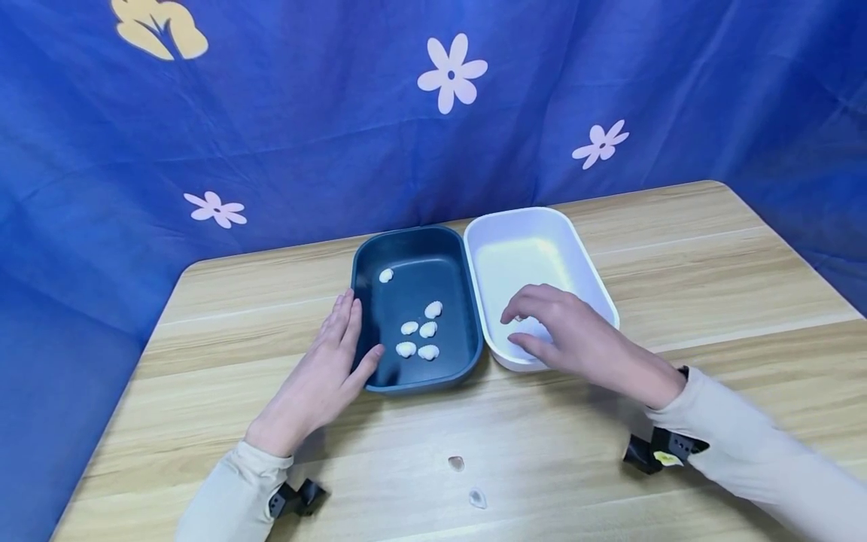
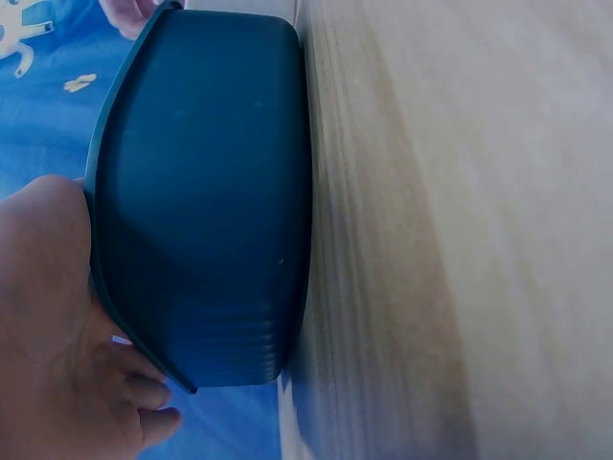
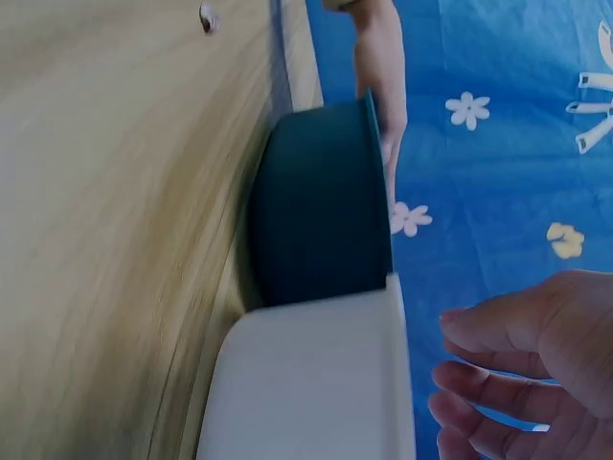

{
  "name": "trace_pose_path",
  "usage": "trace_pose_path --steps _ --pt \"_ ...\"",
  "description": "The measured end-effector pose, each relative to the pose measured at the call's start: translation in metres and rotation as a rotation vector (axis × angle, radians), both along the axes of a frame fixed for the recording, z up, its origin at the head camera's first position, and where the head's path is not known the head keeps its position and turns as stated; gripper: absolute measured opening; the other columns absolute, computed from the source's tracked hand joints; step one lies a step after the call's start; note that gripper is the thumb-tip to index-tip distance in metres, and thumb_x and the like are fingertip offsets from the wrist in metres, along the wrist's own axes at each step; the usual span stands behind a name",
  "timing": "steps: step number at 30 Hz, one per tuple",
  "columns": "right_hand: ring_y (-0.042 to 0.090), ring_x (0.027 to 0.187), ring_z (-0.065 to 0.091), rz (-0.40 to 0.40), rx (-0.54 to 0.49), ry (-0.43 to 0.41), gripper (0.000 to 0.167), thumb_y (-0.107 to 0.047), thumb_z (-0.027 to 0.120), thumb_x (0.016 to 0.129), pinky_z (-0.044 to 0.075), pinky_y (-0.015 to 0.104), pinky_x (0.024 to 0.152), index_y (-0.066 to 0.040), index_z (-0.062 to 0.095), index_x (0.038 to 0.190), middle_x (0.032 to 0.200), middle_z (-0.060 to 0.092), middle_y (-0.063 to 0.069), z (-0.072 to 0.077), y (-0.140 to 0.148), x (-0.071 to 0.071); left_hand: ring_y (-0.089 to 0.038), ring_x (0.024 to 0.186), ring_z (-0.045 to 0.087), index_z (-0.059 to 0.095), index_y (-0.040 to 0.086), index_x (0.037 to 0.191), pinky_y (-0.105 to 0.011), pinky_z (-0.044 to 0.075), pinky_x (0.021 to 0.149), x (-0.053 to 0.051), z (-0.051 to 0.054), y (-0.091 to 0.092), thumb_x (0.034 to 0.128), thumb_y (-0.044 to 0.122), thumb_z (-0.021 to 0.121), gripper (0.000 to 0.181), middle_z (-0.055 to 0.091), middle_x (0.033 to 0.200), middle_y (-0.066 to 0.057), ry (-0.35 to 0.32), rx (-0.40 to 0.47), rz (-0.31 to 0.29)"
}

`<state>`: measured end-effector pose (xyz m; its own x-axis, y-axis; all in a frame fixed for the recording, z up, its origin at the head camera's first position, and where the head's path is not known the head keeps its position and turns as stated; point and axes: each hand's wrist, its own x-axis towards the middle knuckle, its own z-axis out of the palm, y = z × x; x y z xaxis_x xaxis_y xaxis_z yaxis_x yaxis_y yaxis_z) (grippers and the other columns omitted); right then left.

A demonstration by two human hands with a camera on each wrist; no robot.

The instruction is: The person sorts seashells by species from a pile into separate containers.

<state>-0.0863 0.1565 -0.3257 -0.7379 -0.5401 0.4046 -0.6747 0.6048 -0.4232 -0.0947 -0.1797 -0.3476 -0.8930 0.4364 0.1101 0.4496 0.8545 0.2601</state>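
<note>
In the head view, several white seashells (image 1: pixel 428 330) lie in a dark blue-green tray (image 1: pixel 447 275). My left hand (image 1: pixel 318 376) rests against the tray's left rim with its fingers extended, the thumb over the near left corner. Touching the dark tray on its right is a white tray (image 1: pixel 588 271). Over the white tray's near part hovers my right hand (image 1: pixel 569 331), thumb and fingertips apart. A tiny pale thing shows between them, too small to identify; whether it lies in the tray cannot be told. The right wrist view shows the right hand's loosely bent fingers (image 3: pixel 488 393) above the white rim.
Two small pieces lie on the wooden table (image 1: pixel 223 376) in front of the trays: a brownish one (image 1: pixel 457 464) and a clear, pale one (image 1: pixel 477 497). A blue curtain (image 1: pixel 325 113) with flower shapes hangs behind the table's far edge.
</note>
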Motion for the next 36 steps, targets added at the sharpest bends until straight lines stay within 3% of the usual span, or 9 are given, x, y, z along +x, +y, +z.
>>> trace_pose_path --steps 10,13,25,36 --pt "0.014 0.094 0.061 0.087 -0.037 0.085 0.017 -0.004 0.076 0.08 0.053 0.031 0.082 -0.007 0.069 0.096 0.098 0.065 0.0 0.001 -0.014 0.018 -0.033 0.147 0.003 0.012 -0.009 0.15 -0.053 0.016 0.116 0.0 0.0 0.0 0.1024 0.046 0.036 0.076 0.001 0.16 -0.02 -0.006 0.004 0.008" --pt "0.013 0.095 0.061 0.111 -0.036 0.1 0.017 -0.004 0.076 0.08 0.052 0.033 0.087 -0.007 0.069 0.095 0.098 0.065 -0.001 0.001 -0.018 0.023 -0.033 0.147 0.003 0.012 -0.009 0.15 -0.053 0.016 0.116 0.0 0.0 0.0 0.1024 0.046 0.036 0.076 0.001 0.16 -0.02 -0.007 0.003 0.008" --pt "0.01 0.099 0.06 0.241 0.035 0.054 0.015 -0.007 0.071 0.086 0.052 0.027 0.087 -0.01 0.069 0.1 0.107 0.063 -0.003 -0.007 -0.03 0.037 -0.035 0.147 0.005 0.013 -0.009 0.15 -0.053 0.016 0.116 0.0 0.0 0.0 0.1027 0.044 0.037 0.075 0.001 0.16 -0.021 -0.002 0.004 0.001" --pt "0.006 0.091 0.059 0.277 0.054 -0.022 0.012 -0.011 0.071 0.087 0.05 0.02 0.081 -0.01 0.071 0.099 0.103 0.062 -0.005 -0.018 -0.043 0.045 -0.034 0.147 0.003 0.013 -0.009 0.15 -0.053 0.016 0.116 0.0 0.0 0.0 0.1027 0.045 0.036 0.075 0.002 0.16 -0.021 0.002 0.001 0.0"
